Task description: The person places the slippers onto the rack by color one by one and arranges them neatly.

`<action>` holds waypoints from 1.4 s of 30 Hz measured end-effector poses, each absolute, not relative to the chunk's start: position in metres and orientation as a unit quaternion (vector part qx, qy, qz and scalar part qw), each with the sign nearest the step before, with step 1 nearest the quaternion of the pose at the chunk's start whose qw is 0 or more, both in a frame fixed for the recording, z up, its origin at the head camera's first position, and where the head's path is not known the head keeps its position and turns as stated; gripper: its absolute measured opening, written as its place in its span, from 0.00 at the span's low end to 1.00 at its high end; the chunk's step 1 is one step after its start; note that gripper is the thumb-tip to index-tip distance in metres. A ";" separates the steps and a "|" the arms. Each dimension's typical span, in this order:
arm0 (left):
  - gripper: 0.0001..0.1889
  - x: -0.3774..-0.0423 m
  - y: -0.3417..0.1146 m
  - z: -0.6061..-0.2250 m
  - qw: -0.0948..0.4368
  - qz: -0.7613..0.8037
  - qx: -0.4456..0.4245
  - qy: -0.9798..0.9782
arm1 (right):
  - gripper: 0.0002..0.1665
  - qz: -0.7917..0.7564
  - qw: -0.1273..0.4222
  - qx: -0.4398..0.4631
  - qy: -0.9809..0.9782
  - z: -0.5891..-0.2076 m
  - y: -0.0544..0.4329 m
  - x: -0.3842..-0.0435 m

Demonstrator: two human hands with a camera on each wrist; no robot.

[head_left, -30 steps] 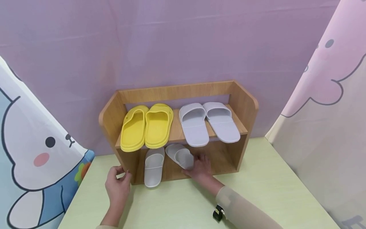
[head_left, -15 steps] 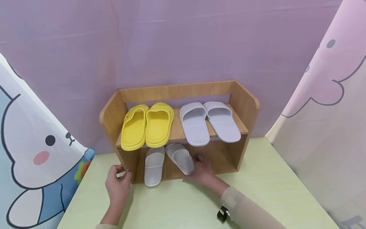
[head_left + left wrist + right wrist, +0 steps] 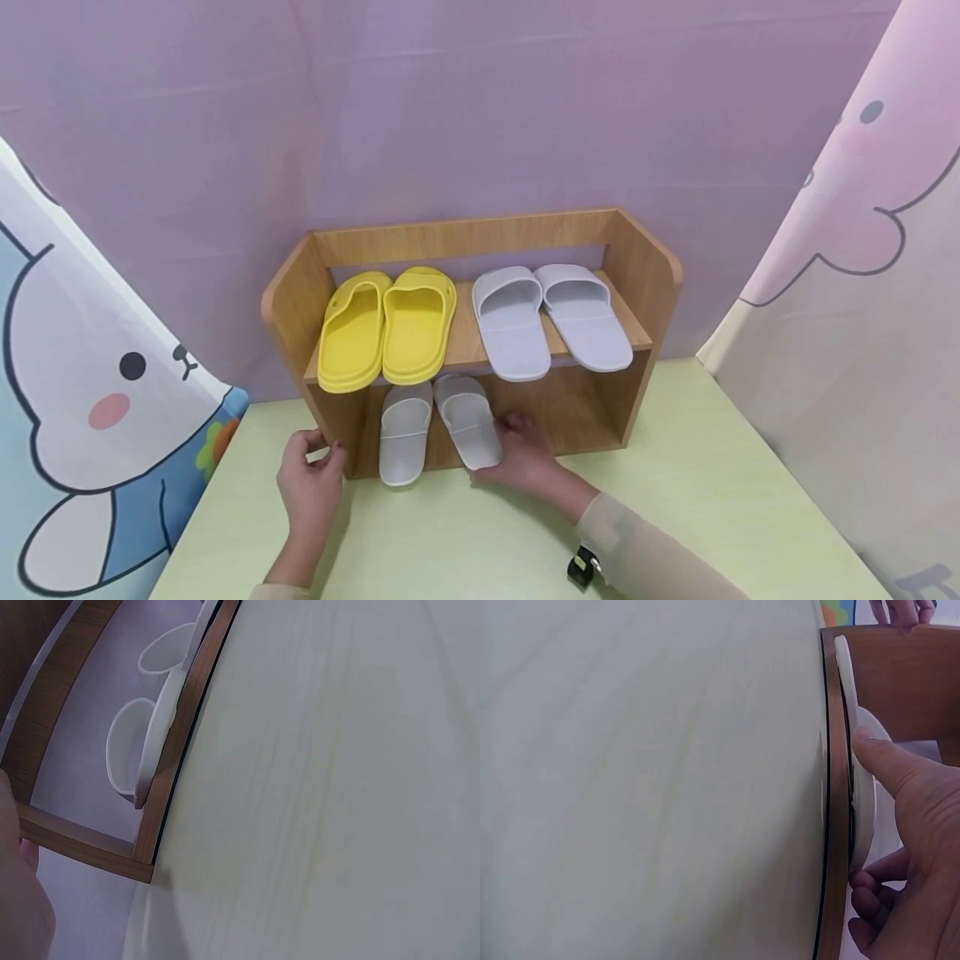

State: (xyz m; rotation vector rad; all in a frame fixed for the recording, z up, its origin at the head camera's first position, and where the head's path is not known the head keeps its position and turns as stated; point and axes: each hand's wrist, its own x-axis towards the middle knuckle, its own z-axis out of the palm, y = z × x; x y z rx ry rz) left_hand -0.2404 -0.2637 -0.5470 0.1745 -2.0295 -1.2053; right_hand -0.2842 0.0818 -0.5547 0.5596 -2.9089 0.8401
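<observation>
A light grey slipper (image 3: 470,423) lies on the lower shelf of a small wooden shoe rack (image 3: 461,237), angled slightly, its front end at the shelf's edge. My right hand (image 3: 521,454) holds it from the right, thumb at its front end and fingers along its side, as the right wrist view (image 3: 922,847) also shows. Its mate, another grey slipper (image 3: 405,437), lies to the left, front end over the shelf edge. My left hand (image 3: 309,483) pinches the front edge of the rack's left side panel (image 3: 82,844) between thumb and fingers.
On the upper shelf sit a pair of yellow clogs (image 3: 416,329) at left and a pair of pale lilac slippers (image 3: 513,329) at right. The rack stands on a pale green table (image 3: 675,492) before a purple backdrop (image 3: 480,108). Printed curtains (image 3: 90,375) hang at both sides.
My right hand has swung the grey slipper's front end toward the front and left, so it lies straighter beside its mate. The left hand stays on the rack's panel.
</observation>
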 end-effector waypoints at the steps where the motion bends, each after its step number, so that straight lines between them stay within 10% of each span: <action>1: 0.11 -0.240 -0.264 -0.547 0.378 -0.471 0.068 -0.794 | 0.62 0.272 0.032 0.188 -0.943 -0.554 0.081 -0.284; 42: 0.12 -0.240 -0.263 -0.545 0.371 -0.475 0.067 -0.795 | 0.75 0.273 0.070 0.162 -0.946 -0.560 0.037 -0.277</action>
